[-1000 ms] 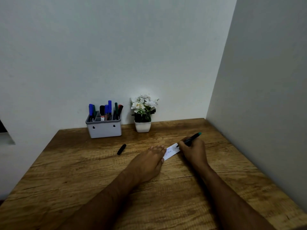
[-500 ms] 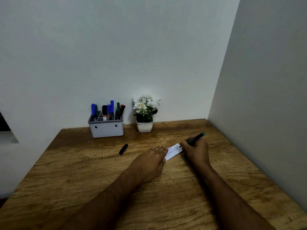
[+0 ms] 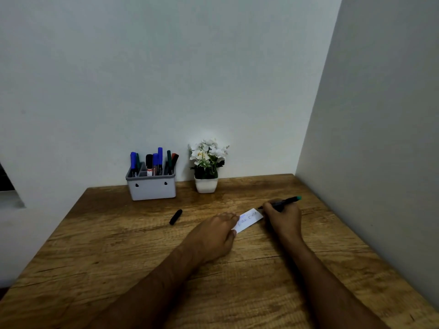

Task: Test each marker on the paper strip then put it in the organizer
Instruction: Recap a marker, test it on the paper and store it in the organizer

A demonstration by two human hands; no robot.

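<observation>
Head view: paper strip (image 3: 249,219) lies between hands.

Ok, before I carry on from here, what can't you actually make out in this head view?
- Marks on the paper strip: too small to read; its left end is hidden under the left hand.
- Tip of the marker in the right hand: too small to tell whether it touches the paper.
- Lower parts of the markers in the organizer: hidden by its wall.
- Loose black cap: too small to show detail.
</observation>
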